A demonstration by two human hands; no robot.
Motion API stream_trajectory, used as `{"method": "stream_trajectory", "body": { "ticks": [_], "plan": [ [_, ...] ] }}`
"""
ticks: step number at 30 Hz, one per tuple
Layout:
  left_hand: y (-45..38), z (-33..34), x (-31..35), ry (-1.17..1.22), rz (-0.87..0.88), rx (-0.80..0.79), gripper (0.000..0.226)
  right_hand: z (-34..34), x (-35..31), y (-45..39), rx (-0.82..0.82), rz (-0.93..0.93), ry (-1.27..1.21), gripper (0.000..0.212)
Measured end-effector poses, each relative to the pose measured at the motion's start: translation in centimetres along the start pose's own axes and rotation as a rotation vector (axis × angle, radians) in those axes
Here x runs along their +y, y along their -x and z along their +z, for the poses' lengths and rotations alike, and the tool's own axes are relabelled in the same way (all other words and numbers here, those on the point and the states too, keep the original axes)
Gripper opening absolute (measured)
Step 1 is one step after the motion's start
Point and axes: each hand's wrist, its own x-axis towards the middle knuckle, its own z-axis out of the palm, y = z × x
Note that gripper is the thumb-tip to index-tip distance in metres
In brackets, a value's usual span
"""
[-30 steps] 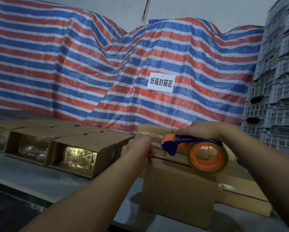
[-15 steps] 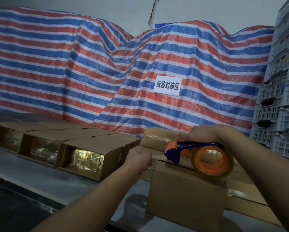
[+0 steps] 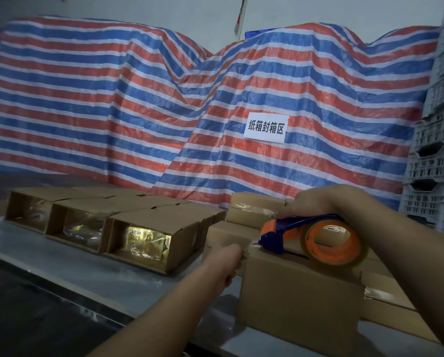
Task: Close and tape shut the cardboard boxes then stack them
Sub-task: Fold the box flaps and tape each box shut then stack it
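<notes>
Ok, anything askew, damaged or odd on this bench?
Nothing stands out. Three open boxes lie on their sides in a row, unsealed, as expected. The right hand holds the tape dispenser on the near box; the left hand pinches at its edge.

You are working a blue-and-orange tape dispenser (image 3: 287, 231), its roll (image 3: 336, 243) showing amber around an orange core, over a plain brown cardboard box (image 3: 300, 297). Gold packaging is gleaming inside the brown open boxes (image 3: 143, 239). A red, blue and white striped tarpaulin (image 3: 138, 104) is carrying a white sign (image 3: 266, 128) with black characters beside pale grey crates (image 3: 437, 150).
</notes>
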Motion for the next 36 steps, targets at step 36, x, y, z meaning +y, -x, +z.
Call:
{"method": "stream_trajectory", "body": {
  "ticks": [36],
  "plan": [
    [3.8, -0.2, -1.2, -0.442, 0.652, -0.114, 0.056, 0.1, -0.6, 0.7, 0.008, 0.018, -0.005, 0.047]
  ]
}}
